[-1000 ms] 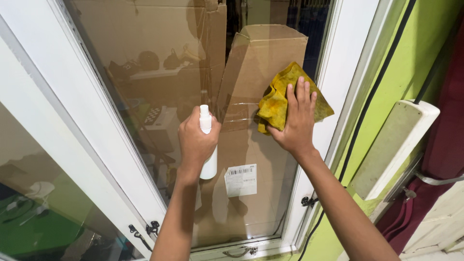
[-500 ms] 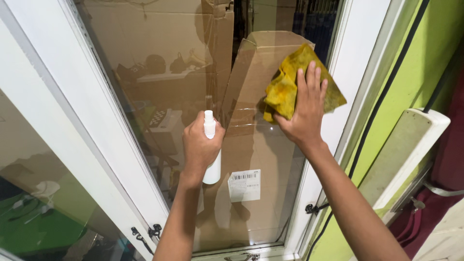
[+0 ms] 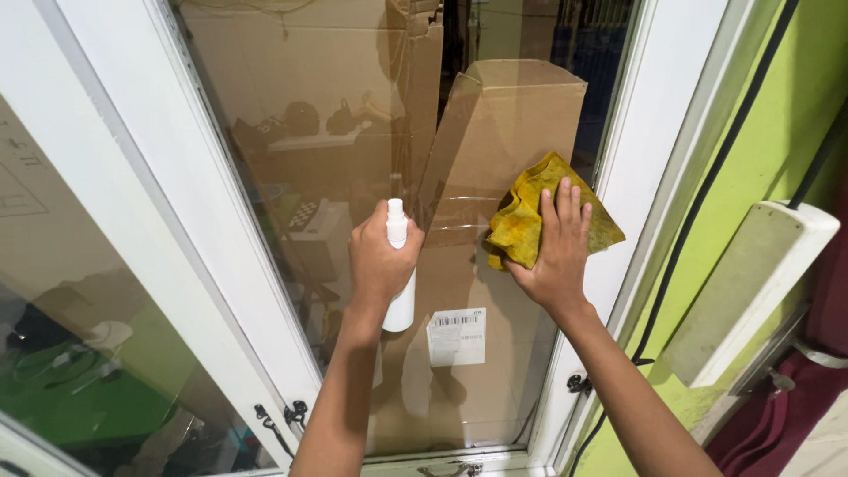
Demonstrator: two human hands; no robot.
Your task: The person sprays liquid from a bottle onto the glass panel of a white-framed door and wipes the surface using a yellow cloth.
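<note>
My left hand (image 3: pixel 380 256) grips a small white spray bottle (image 3: pixel 399 300) upright, its nozzle pointing at the glass pane (image 3: pixel 327 132) of a white-framed window. My right hand (image 3: pixel 556 247) presses a crumpled yellow cloth (image 3: pixel 526 216) flat against the same pane, near its right edge. The two hands are about a hand's width apart. Behind the glass stand tall brown cardboard boxes (image 3: pixel 512 115); one carries a white label (image 3: pixel 457 336).
The white window frame (image 3: pixel 212 265) runs diagonally at left, with black latches (image 3: pixel 296 413) low down. A green wall (image 3: pixel 760 115) with black cables (image 3: pixel 698 168) and a pale oblong box (image 3: pixel 751 283) is at right. Dark red cloth (image 3: pixel 795 406) hangs at far right.
My right hand with the cloth first slid up the glass, then came back down and slightly left. My left hand keeps the bottle steady. The view shifted a little.
</note>
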